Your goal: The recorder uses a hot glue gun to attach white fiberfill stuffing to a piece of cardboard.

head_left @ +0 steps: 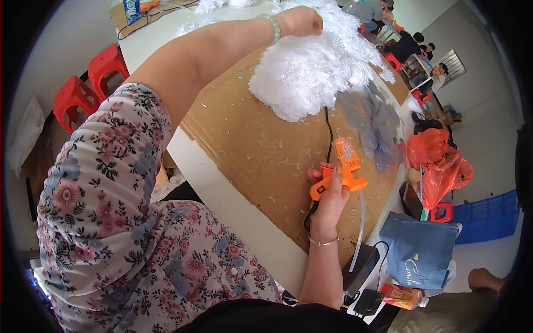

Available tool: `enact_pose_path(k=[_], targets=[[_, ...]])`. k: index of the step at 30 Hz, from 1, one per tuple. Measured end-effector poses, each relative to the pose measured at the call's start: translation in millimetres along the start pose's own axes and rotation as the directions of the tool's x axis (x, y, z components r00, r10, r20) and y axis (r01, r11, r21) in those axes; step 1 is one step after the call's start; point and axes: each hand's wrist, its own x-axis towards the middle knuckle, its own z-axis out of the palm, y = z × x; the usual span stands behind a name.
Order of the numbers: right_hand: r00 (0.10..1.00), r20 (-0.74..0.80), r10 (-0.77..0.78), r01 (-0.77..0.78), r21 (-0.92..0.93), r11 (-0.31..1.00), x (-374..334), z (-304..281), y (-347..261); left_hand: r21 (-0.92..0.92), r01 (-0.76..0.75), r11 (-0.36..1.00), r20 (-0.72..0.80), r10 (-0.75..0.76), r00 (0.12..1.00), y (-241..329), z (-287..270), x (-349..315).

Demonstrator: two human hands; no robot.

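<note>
**Orange glue gun in right hand over cardboard, barrel aimed far**

White table [216, 186] x1, spanning near to far. Brown cardboard sheet [244, 130] on it, specked with white bits. White fluffy pile [302, 72] on its far part; strands uncountable. Red stools [105, 64] x2 at left. Blue bag [413, 244] x1, near right: pale lettering plus small heart. Red plastic bag [438, 161] x1, right, beyond it. Grey flat pieces [380, 130] heaped right of the pile, overlapping, can't count. Glue gun [352, 180] x1, above right part of cardboard: long axis near–far, leaning slightly left; print on barrel too small to read. Right hand [329, 202] wrapped round its grip, fingers closed. Left hand [302, 22] at far side by the pile, fingers curled; can't tell whether it grips anything. Bottle [405, 297] x1, near right, red label. Translucent glue stick [361, 222] x1, trailing near from gun's rear.
</note>
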Motion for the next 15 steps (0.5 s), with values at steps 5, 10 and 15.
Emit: enact_pose_path(k=[5, 10, 15], targets=[[1.0, -0.017, -0.019, 0.019, 0.003, 1.0, -23.8, -4.8, 4.8, -0.501, 0.158, 0.851, -0.111, -0.244, 0.964, 17.7, -38.3, 3.2], [0.993, -0.104, -0.056, 0.066, 0.098, 0.993, -29.0, -8.5, 4.5, -0.618, -0.017, 0.786, -0.057, -0.024, 0.998, 68.4, -65.1, -45.6], [0.982, -0.172, -0.081, 0.084, 0.011, 0.996, 7.6, -46.4, 12.5, -0.604, -0.125, 0.787, 0.082, 0.217, 0.973, 121.8, -17.5, -57.6]])
